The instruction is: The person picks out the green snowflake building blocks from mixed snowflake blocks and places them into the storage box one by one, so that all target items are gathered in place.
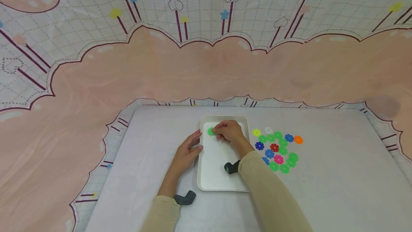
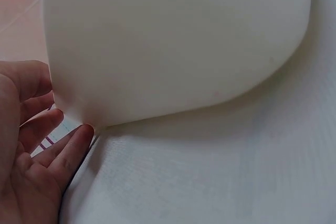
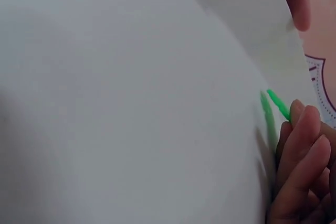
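Over the upper left part of a white tray [image 1: 212, 174], my right hand [image 1: 230, 131] pinches a green notched plastic disc [image 1: 210, 131] between thumb and fingers. The right wrist view shows the disc [image 3: 277, 104] edge-on at the fingertips, close to the tray's inner wall, with a blurred green streak beside it. My left hand [image 1: 187, 152] is at the tray's left side, its loosely extended fingers touching the outer wall. In the left wrist view those fingertips [image 2: 84, 132] meet the tray's edge near a rounded corner.
Right of the tray lies a loose spread of notched discs: several green ones [image 1: 284, 168], several blue ones [image 1: 269, 153], plus a red [image 1: 274, 147], a pink [image 1: 278, 159], an orange [image 1: 298, 140], a yellow [image 1: 256, 132] and a white one [image 1: 268, 130]. A patterned cloth [image 1: 225, 71] hangs behind the table.
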### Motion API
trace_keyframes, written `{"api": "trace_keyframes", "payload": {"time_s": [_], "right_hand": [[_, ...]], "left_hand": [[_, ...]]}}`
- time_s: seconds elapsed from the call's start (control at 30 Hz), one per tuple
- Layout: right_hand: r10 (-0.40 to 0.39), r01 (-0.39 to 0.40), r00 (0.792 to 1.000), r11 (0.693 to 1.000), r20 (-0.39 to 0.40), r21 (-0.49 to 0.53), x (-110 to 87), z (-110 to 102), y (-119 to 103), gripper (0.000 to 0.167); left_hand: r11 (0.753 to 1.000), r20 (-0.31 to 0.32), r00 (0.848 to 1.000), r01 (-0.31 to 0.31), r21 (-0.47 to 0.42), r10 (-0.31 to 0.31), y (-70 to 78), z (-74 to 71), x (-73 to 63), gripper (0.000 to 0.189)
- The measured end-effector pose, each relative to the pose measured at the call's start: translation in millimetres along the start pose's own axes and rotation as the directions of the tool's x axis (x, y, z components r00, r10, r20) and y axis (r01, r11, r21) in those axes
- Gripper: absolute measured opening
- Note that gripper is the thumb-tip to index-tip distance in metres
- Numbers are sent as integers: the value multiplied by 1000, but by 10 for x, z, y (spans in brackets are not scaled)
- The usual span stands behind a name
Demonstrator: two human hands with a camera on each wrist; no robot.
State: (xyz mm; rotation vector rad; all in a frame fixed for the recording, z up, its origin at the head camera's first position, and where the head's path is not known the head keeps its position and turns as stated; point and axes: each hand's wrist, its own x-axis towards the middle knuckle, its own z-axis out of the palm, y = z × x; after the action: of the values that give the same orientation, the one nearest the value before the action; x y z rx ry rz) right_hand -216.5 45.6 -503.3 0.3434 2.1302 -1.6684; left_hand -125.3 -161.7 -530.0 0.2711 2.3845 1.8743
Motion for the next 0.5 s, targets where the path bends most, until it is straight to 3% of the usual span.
{"api": "trace_keyframes", "payload": {"time_s": [0.5], "right_hand": [[5, -6, 1000, 996, -13, -91, 14, 25, 27, 22]], "left_hand": [[1000, 3, 1000, -1, 5, 1, -15, -9, 6, 54]]}}
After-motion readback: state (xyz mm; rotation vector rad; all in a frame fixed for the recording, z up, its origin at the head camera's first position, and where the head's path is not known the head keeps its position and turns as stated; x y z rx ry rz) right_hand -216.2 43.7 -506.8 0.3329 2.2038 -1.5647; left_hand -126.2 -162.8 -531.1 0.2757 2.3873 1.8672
